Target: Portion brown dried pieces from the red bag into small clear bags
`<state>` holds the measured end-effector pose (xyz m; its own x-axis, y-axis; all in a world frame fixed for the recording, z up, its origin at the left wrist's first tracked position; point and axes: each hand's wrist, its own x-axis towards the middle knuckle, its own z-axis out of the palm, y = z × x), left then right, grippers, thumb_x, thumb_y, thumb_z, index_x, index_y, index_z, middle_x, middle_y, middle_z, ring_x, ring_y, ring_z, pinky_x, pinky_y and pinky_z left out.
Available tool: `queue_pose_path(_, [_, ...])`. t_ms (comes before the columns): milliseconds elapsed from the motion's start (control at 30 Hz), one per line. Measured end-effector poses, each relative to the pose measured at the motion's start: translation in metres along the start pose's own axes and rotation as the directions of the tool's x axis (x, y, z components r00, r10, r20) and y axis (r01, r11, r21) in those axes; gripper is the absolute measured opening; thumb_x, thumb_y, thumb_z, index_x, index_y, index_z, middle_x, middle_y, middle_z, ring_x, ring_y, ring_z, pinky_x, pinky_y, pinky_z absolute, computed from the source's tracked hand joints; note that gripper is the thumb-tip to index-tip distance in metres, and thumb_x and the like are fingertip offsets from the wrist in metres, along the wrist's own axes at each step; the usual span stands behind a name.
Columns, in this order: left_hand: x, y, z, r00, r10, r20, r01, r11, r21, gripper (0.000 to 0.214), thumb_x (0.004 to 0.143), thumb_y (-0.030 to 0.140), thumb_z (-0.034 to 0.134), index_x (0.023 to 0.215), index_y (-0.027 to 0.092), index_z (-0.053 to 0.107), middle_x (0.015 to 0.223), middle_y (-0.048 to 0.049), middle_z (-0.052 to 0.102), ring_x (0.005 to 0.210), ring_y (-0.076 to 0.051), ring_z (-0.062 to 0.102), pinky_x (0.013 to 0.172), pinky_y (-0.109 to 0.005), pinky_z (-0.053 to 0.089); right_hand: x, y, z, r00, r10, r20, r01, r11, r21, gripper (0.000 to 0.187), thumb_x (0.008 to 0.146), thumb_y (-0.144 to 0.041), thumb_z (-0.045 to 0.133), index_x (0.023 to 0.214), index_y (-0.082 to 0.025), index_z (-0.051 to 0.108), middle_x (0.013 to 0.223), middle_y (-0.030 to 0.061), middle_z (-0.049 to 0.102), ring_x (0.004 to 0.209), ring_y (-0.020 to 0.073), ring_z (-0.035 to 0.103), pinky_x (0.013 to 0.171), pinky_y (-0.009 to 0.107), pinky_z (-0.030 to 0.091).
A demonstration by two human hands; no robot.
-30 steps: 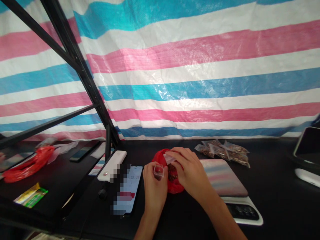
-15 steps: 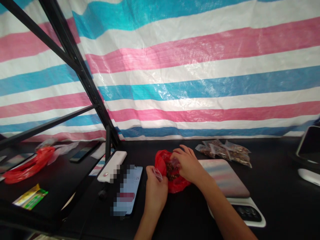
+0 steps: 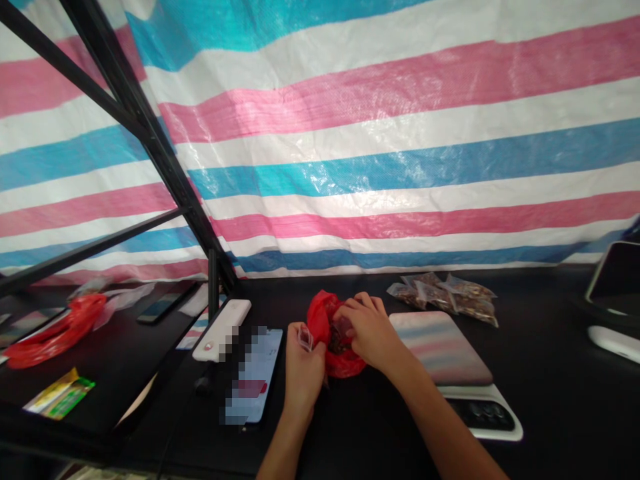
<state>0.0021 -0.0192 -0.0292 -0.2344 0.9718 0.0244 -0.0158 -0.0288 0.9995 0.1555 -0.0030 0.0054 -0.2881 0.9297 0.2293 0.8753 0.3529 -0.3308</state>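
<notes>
A crumpled red plastic bag (image 3: pixel 320 308) stands open on the black table, with loose brown dried bits (image 3: pixel 338 341) inside. My left hand (image 3: pixel 304 367) is closed on a small clear plastic bag (image 3: pixel 305 338) at the red bag's left side. My right hand (image 3: pixel 370 330) reaches over the red bag's right rim, its fingers bent together down among the brown bits. Something see-through shows at those fingertips, too small to name. Just right of my right hand lies a kitchen scale (image 3: pixel 440 350) with a shiny metal plate, partly covered by my forearm.
Several filled clear packets (image 3: pixel 445 297) lie behind the scale. To the left are a lit phone (image 3: pixel 257 380) and a white power strip-like block (image 3: pixel 223 330). Another red bag (image 3: pixel 65 333) and a yellow-green packet (image 3: pixel 60 397) lie beyond a black metal post (image 3: pixel 213 283).
My left hand has shifted slightly away from the red bag's opening, tilting the clear bag. My right hand stays at the brown bits. The whole view has moved a little.
</notes>
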Motion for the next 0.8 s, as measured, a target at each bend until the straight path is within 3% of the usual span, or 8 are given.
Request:
queue_pose_path(133, [-0.001,0.001,-0.001,0.998,-0.024,0.050,0.026,0.999,-0.046,0.025,0.068,0.012,0.057,0.089,0.022,0.047,0.071,0.0067,0.053,0.063,-0.011,0.054,0.062,-0.022,0.046,-0.003,-0.003,0.001,1.000,0.020,0.002,-0.020,0.999,0.031,0.037,0.069,-0.003,0.062,0.099,-0.023,0.069,0.110,0.0038,0.071,0.113,0.0262,0.047,0.095,0.041,0.027])
queue_pose_path(433, [-0.001,0.006,-0.002,0.998,-0.065,-0.012,0.062,0.978,-0.200,0.028,0.065,0.017,0.064,0.087,0.022,0.047,0.072,0.0063,0.057,0.060,-0.010,0.054,0.059,-0.021,0.045,-0.023,-0.011,-0.001,0.999,0.018,-0.030,-0.013,0.988,0.154,0.042,0.065,0.002,0.060,0.094,-0.026,0.070,0.104,-0.0006,0.073,0.110,0.0240,0.049,0.095,0.040,0.027])
queue_pose_path(633, [-0.003,0.008,-0.004,0.999,0.021,-0.035,-0.024,0.997,-0.072,0.027,0.066,0.017,0.062,0.085,0.024,0.044,0.067,0.0086,0.051,0.055,-0.009,0.049,0.051,-0.018,0.040,-0.027,-0.014,-0.001,0.994,0.096,-0.054,-0.083,0.975,0.205,0.032,0.077,-0.009,0.065,0.104,-0.026,0.071,0.103,0.0006,0.074,0.108,0.0239,0.050,0.098,0.040,0.028])
queue_pose_path(800, [-0.002,0.005,-0.009,0.997,0.079,0.004,-0.079,0.996,-0.041,0.022,0.069,0.015,0.056,0.084,0.024,0.042,0.074,0.0064,0.054,0.059,-0.009,0.051,0.055,-0.018,0.042,-0.027,-0.011,-0.002,0.984,0.155,-0.090,-0.152,0.987,0.043,0.032,0.077,-0.011,0.064,0.106,-0.024,0.071,0.110,0.0054,0.071,0.111,0.0271,0.048,0.098,0.043,0.028])
